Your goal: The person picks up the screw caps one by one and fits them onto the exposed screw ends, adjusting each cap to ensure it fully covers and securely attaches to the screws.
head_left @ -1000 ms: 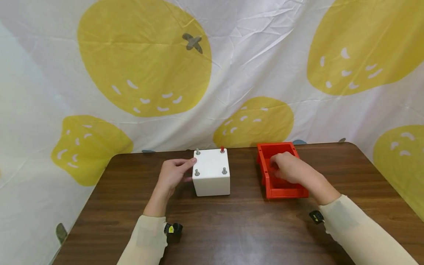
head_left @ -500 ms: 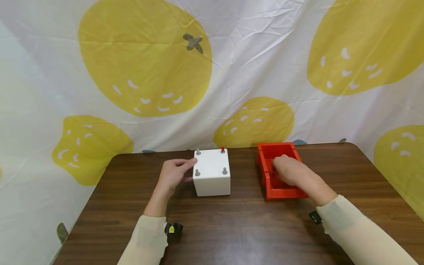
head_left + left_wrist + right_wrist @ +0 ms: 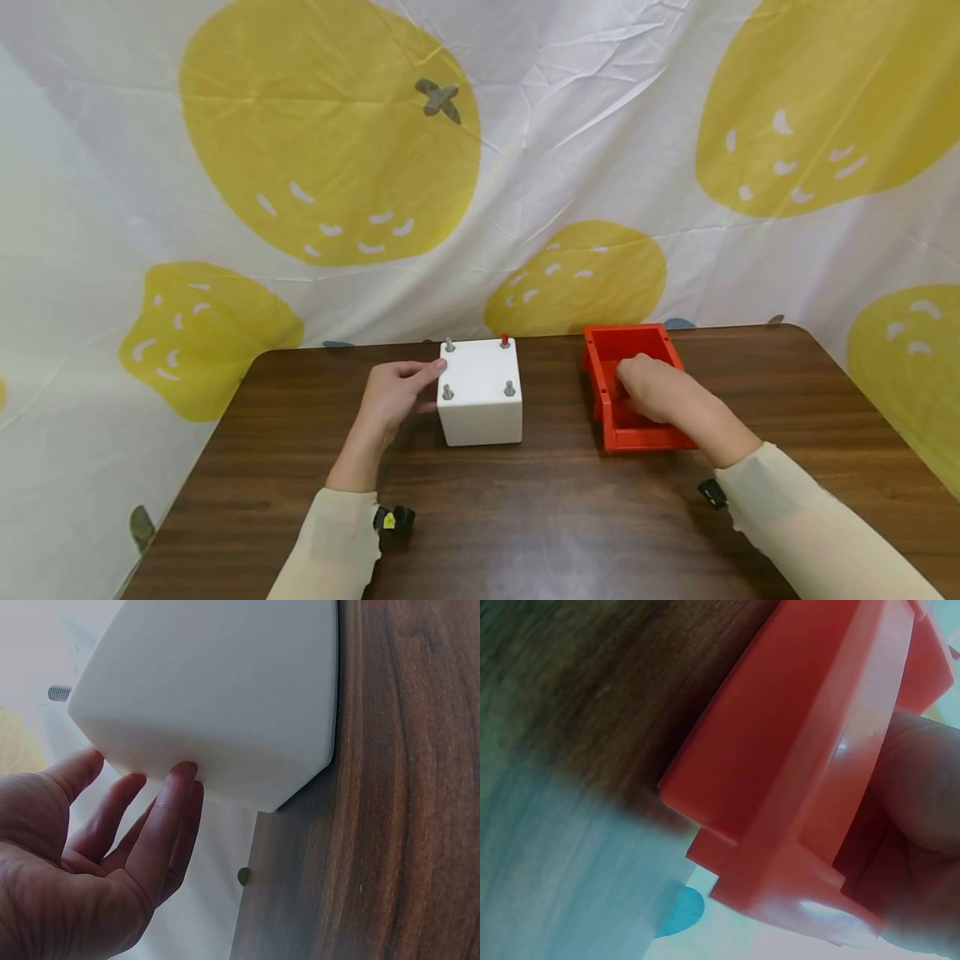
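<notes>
With 12 o'clock set toward the table's far edge, a strip of bare wood is left between the white block (image 3: 482, 421) and the red plastic bin (image 3: 651, 439), which is placed at the block's 3 o'clock. A wider stretch of the wood-grain table (image 3: 517, 517) is shown at 6 o'clock from both. At 12 o'clock, just behind them, the table is ended and backed by a lemon-print cloth (image 3: 570, 167). The block's top is crowded at its corners by three grey threaded studs (image 3: 509, 389) and, at about 1 o'clock, a red-tipped stud (image 3: 505, 341). The way into the bin is bounded by its raised walls and crossed from 4 o'clock by the right forearm. The left hand (image 3: 392, 395) is set at the block's 9 o'clock, ungripped, its thumb laid at the top edge and its extended fingertips touched to the side face. The right hand (image 3: 656, 387) is lowered into the bin, palm down; its fingertips are hidden, so whether anything is grasped cannot be told
</notes>
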Motion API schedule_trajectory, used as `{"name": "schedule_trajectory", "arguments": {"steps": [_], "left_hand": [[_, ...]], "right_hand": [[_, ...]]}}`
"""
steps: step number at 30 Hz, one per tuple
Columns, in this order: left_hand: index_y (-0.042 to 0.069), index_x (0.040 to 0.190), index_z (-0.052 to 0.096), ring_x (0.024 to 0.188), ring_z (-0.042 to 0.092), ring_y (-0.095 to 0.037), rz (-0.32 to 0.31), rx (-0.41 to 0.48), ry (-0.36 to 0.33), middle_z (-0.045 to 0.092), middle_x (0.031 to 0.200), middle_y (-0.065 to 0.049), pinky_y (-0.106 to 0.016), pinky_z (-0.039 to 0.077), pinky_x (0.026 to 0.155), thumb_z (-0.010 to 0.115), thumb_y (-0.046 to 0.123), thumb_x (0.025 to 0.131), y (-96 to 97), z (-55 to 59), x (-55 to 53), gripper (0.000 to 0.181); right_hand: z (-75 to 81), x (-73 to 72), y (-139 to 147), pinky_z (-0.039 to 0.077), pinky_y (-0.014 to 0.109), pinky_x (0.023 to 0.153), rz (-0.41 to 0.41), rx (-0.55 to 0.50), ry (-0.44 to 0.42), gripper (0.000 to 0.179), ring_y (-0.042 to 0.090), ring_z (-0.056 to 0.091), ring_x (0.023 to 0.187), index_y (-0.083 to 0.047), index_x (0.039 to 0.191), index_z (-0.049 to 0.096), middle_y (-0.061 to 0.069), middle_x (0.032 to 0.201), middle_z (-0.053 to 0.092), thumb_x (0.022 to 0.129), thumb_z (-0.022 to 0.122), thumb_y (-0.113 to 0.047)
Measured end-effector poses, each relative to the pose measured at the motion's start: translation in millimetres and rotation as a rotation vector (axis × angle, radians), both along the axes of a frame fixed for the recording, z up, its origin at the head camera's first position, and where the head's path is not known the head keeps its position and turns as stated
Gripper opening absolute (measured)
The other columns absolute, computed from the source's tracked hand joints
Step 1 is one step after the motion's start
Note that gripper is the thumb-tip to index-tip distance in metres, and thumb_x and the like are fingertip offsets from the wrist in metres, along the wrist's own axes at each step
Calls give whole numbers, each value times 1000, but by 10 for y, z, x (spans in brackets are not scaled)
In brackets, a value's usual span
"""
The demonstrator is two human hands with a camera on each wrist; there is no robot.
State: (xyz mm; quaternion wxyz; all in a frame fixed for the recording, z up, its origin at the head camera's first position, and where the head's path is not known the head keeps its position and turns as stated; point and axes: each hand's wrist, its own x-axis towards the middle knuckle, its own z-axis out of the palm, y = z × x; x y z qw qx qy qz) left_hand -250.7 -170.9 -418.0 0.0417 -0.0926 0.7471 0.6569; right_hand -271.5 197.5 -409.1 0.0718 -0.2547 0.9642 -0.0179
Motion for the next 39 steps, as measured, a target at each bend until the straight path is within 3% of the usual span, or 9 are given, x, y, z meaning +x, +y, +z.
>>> {"name": "schedule_trajectory", "arguments": {"steps": [7, 21, 31, 39], "left_hand": [[9, 93, 69, 87, 63, -23, 0, 4, 7, 62, 100, -8, -35, 57, 63, 76, 42, 69, 4, -9, 3, 41], [10, 95, 69, 89, 62, -22, 5, -6, -2, 62, 102, -7, -35, 57, 64, 75, 43, 69, -9, 8, 2, 42], [9, 95, 68, 89, 62, -22, 7, -11, 0, 61, 102, -8, -35, 57, 64, 76, 44, 68, -16, 4, -7, 45], [10, 95, 68, 90, 62, -22, 3, -13, -5, 61, 102, -7, -35, 57, 64, 75, 44, 69, -6, 4, 7, 43]], "right_hand": [[-10, 2, 6, 47, 27, 57, 15, -14, 34, 14, 15, 47, 60, -9, 77, 54, -2, 63, 48, 76, 67, -3], [67, -24, 50, 42, 24, 55, 2, -157, 53, 12, 13, 46, 60, -14, 75, 62, -6, 61, 51, 77, 63, -2], [155, -40, 76, 53, 34, 69, 7, -295, 151, 15, 14, 56, 74, -9, 90, 65, -2, 82, 62, 76, 71, -9], [221, -20, 57, 49, 29, 64, 15, -431, 231, 15, 11, 54, 70, -12, 90, 66, -6, 77, 61, 77, 73, -15]]}}
